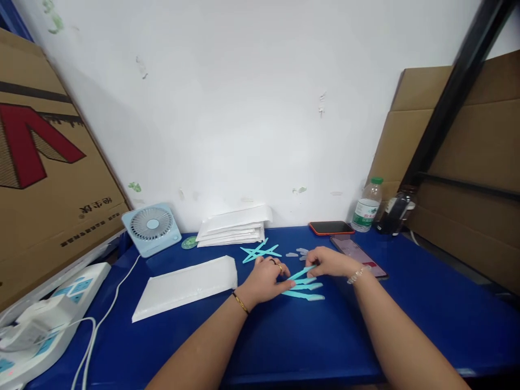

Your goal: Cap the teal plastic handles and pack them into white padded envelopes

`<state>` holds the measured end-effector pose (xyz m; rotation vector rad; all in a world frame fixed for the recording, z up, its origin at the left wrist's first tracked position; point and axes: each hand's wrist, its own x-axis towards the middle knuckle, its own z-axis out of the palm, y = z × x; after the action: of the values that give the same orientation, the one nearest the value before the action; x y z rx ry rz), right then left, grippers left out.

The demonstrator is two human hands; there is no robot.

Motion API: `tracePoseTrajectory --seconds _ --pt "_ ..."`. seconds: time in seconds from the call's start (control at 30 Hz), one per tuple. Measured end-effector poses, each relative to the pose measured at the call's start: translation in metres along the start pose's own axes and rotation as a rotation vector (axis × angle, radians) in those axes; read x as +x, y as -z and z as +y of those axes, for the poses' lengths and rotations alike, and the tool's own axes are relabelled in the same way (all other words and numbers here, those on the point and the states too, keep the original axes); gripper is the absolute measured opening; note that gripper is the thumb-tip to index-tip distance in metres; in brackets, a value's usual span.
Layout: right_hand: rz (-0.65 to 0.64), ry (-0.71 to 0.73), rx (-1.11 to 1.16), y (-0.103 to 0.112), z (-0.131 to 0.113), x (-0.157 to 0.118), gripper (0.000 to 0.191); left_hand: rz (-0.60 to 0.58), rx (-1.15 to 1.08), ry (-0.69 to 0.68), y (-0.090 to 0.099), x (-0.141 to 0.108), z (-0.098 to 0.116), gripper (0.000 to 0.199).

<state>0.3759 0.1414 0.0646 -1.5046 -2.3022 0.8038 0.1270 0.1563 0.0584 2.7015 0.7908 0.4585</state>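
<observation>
My left hand (266,277) is closed around the handle end of a light blue eyebrow razor (301,273). At the other end of that razor, the fingertips of my right hand (330,262) pinch its tip; whether a cap sits there is hidden by the fingers. Just below, more light blue razors (307,296) lie fanned out on the table, their handles partly under my left hand. Beyond my left hand, several razors (260,252) lie crossed over each other. Small clear pieces like blade caps (291,254) are scattered beside my right fingertips.
A white padded envelope (187,284) lies left of my hands, with a stack of them (231,227) by the wall. A fan (152,227) and power strip (71,309) stand left. On the right are two phones (331,228), a water bottle (366,206) and a dark bottle (396,212).
</observation>
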Motion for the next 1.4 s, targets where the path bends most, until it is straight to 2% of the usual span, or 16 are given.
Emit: tracePoseTrajectory --seconds 0.17,0.37,0.43,0.53,0.63,0.7,0.83,0.93,1.07,1.17,1.27,1.4 --pt "0.007 0.004 0.032 0.002 -0.009 -0.001 0.039 -0.033 0.175 0.01 -0.005 0.003 -0.001 0.026" --pt "-0.016 0.025 0.115 0.005 -0.022 -0.003 0.046 0.017 0.196 0.084 0.008 0.005 -0.021 0.025" --pt "0.048 -0.031 0.097 0.007 -0.019 -0.003 0.047 0.051 0.205 0.135 0.014 0.004 -0.034 0.024" --pt "0.235 -0.151 0.017 0.011 -0.011 -0.006 0.041 0.115 0.223 0.295 0.02 0.002 -0.055 0.023" --pt "0.34 -0.131 -0.033 0.014 -0.005 -0.009 0.033 0.157 0.211 0.364 0.022 0.0 -0.064 0.019" --pt "0.271 -0.051 -0.028 0.012 -0.005 -0.01 0.029 0.186 0.174 0.354 0.021 -0.001 -0.061 0.023" --pt "0.009 0.018 -0.033 0.001 -0.008 -0.005 0.023 0.16 0.074 0.248 0.018 -0.001 -0.042 0.023" --pt "-0.044 0.003 -0.04 -0.008 -0.011 0.003 0.018 0.08 0.035 0.113 0.013 -0.001 -0.028 0.027" --pt "0.038 0.028 -0.016 -0.013 -0.016 0.008 0.017 -0.01 0.107 0.03 0.008 0.001 -0.018 0.028" --pt "0.102 0.075 -0.025 -0.011 -0.02 0.007 0.014 0.022 0.184 0.054 0.009 0.003 -0.019 0.028" --pt "0.185 0.089 -0.06 -0.006 -0.016 0.006 0.012 0.107 0.213 0.124 0.015 0.004 -0.028 0.026" --pt "0.338 -0.024 -0.072 0.001 -0.002 0.004 0.013 0.209 0.211 0.317 0.024 0.001 -0.049 0.024"
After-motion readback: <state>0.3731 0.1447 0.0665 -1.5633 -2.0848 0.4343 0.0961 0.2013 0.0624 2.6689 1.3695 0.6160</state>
